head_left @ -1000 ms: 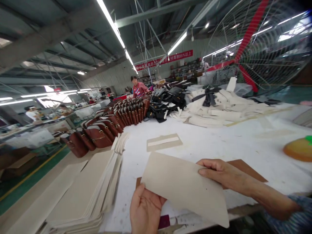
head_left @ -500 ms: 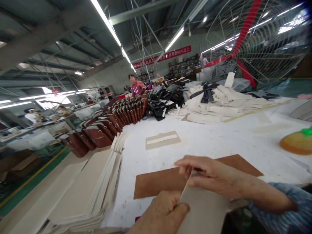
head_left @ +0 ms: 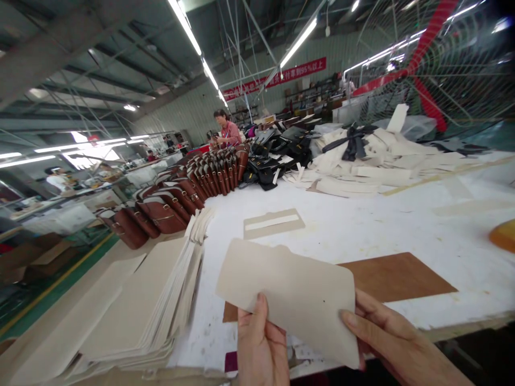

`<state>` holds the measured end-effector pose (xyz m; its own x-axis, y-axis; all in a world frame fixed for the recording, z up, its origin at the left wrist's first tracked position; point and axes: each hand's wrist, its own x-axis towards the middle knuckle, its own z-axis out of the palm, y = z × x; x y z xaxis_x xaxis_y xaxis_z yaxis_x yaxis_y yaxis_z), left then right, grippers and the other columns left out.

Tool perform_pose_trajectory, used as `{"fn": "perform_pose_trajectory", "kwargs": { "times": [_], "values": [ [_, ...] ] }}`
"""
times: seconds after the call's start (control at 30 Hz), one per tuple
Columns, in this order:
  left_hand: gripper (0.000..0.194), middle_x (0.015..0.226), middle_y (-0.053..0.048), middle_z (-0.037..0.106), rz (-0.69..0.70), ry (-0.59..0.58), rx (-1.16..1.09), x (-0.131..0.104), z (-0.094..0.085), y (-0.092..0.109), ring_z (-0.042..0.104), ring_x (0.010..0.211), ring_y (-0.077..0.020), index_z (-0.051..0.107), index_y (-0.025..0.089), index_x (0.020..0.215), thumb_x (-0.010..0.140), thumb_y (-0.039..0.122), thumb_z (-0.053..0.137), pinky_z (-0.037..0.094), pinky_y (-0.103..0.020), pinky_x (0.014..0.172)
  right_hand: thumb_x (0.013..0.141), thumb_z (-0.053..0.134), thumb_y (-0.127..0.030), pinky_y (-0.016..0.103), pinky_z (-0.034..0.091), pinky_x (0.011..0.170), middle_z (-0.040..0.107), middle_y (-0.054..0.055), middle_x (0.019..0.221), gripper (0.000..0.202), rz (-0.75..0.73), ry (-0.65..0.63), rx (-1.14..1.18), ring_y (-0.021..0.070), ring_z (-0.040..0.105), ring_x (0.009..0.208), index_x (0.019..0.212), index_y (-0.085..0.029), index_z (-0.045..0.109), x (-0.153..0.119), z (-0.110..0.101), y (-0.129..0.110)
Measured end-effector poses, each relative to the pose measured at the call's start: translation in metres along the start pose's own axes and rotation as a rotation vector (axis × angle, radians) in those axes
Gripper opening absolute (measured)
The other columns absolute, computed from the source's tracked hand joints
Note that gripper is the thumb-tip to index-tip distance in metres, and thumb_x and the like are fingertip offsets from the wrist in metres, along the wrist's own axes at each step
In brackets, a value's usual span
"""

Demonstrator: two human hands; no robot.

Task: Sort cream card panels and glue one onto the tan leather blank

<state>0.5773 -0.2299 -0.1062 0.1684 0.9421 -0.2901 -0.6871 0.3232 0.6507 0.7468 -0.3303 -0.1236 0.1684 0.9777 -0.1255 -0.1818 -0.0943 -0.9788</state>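
Big factory hall, corrugated walls far back w/ red banner (head_left: 280, 78). Strip lights (head_left: 193, 40) running along steel roof trusses. Huge caged fan (head_left: 434, 64) far right. Green floor (head_left: 44, 295) w/ yellow line, near left.

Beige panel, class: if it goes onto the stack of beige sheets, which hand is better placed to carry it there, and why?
Probably the left hand. It grips the panel on the side nearer the stack, which lies to the person's left. The right hand holds the far edge.
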Motion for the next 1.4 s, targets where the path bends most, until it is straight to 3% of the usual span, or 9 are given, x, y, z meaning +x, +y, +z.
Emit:
{"fn": "perform_pose_trajectory", "kwargs": {
  "times": [0.1, 0.17, 0.27, 0.37, 0.43, 0.57, 0.87, 1.13, 1.4],
  "values": [
    [0.067, 0.112, -0.005, 0.08, 0.026, 0.01, 0.042, 0.003, -0.009, -0.002, 0.077, 0.105, -0.0259, 0.057, 0.032, 0.134, 0.075, 0.025, 0.09, 0.066, -0.034, 0.087, 0.093, 0.063, -0.075, 0.021, 0.046, 0.048, 0.063, 0.001, 0.079, 0.075, 0.059, 0.08, -0.071, 0.0153, 0.054, 0.06, 0.143, -0.02, 0.055, 0.003, -0.027, 0.004],
    [0.069, 0.105, -0.005, 0.08, 0.066, 0.035, 0.174, 0.005, -0.015, 0.004, 0.078, 0.093, -0.0249, 0.057, 0.028, 0.127, 0.069, 0.03, 0.094, 0.066, -0.032, 0.079, 0.093, 0.063, -0.074, 0.022, 0.049, 0.052, 0.068, 0.004, 0.09, 0.073, 0.101, 0.07, -0.141, 0.0168, 0.059, 0.067, 0.143, -0.022, 0.053, 0.004, -0.051, 0.005],
    [0.084, 0.095, -0.007, 0.079, 0.083, 0.004, 0.509, 0.009, -0.028, 0.012, 0.076, 0.079, -0.0236, 0.05, 0.02, 0.131, 0.063, 0.037, 0.095, 0.062, -0.031, 0.069, 0.089, 0.064, -0.071, 0.033, 0.059, 0.076, 0.071, 0.009, 0.104, 0.08, 0.132, 0.106, -0.271, 0.0256, 0.068, 0.09, 0.148, -0.02, 0.044, 0.007, -0.081, 0.005],
    [0.095, 0.079, 0.0, 0.074, 0.133, -0.074, 0.874, 0.015, -0.041, 0.016, 0.071, 0.069, -0.0219, 0.036, 0.015, 0.149, 0.071, 0.042, 0.083, 0.056, -0.031, 0.064, 0.085, 0.056, -0.066, 0.039, 0.055, 0.076, 0.069, 0.005, 0.086, 0.083, 0.138, 0.243, -0.652, 0.0291, 0.068, 0.083, 0.151, -0.017, 0.041, 0.012, -0.096, 0.011],
    [0.08, 0.076, 0.002, 0.071, 0.174, -0.109, 1.103, 0.018, -0.047, 0.019, 0.067, 0.065, -0.02, 0.043, 0.015, 0.147, 0.078, 0.043, 0.072, 0.053, -0.031, 0.064, 0.087, 0.05, -0.06, 0.039, 0.05, 0.071, 0.068, 0.003, 0.08, 0.074, 0.14, 0.266, -0.838, 0.0285, 0.068, 0.078, 0.148, -0.018, 0.046, 0.015, -0.098, 0.017],
    [0.047, 0.079, 0.001, 0.073, 0.184, -0.155, 1.354, 0.024, -0.05, 0.024, 0.069, 0.07, -0.0207, 0.068, 0.02, 0.12, 0.08, 0.046, 0.062, 0.052, -0.033, 0.072, 0.088, 0.046, -0.058, 0.037, 0.049, 0.073, 0.069, 0.002, 0.08, 0.064, 0.13, 0.252, -0.864, 0.0267, 0.068, 0.079, 0.138, -0.019, 0.054, 0.02, -0.095, 0.021],
    [0.03, 0.071, 0.004, 0.065, 0.306, -0.091, 1.439, 0.03, -0.051, 0.02, 0.064, 0.066, -0.0197, 0.073, 0.025, 0.1, 0.079, 0.044, 0.065, 0.048, -0.032, 0.072, 0.083, 0.045, -0.064, 0.038, 0.046, 0.067, 0.066, 0.001, 0.072, 0.06, 0.184, 0.339, -0.886, 0.0276, 0.066, 0.071, 0.122, -0.023, 0.064, 0.024, -0.087, 0.016],
    [0.026, 0.072, 0.003, 0.065, 0.368, -0.08, 1.505, 0.032, -0.051, 0.017, 0.063, 0.067, -0.0204, 0.072, 0.026, 0.096, 0.081, 0.044, 0.062, 0.045, -0.033, 0.073, 0.079, 0.038, -0.064, 0.04, 0.046, 0.07, 0.069, 0.003, 0.074, 0.055, 0.235, 0.342, -0.954, 0.0275, 0.068, 0.072, 0.11, -0.026, 0.063, 0.026, -0.083, 0.014],
    [0.021, 0.079, 0.001, 0.061, 0.512, -0.069, 1.602, 0.034, -0.054, 0.022, 0.06, 0.067, -0.0206, 0.075, 0.028, 0.092, 0.082, 0.044, 0.066, 0.047, -0.034, 0.069, 0.087, 0.037, -0.063, 0.043, 0.042, 0.071, 0.074, 0.007, 0.081, 0.045, 0.237, 0.415, -1.086, 0.0354, 0.072, 0.079, 0.101, -0.028, 0.06, 0.021, -0.08, 0.018]
  ]
}}
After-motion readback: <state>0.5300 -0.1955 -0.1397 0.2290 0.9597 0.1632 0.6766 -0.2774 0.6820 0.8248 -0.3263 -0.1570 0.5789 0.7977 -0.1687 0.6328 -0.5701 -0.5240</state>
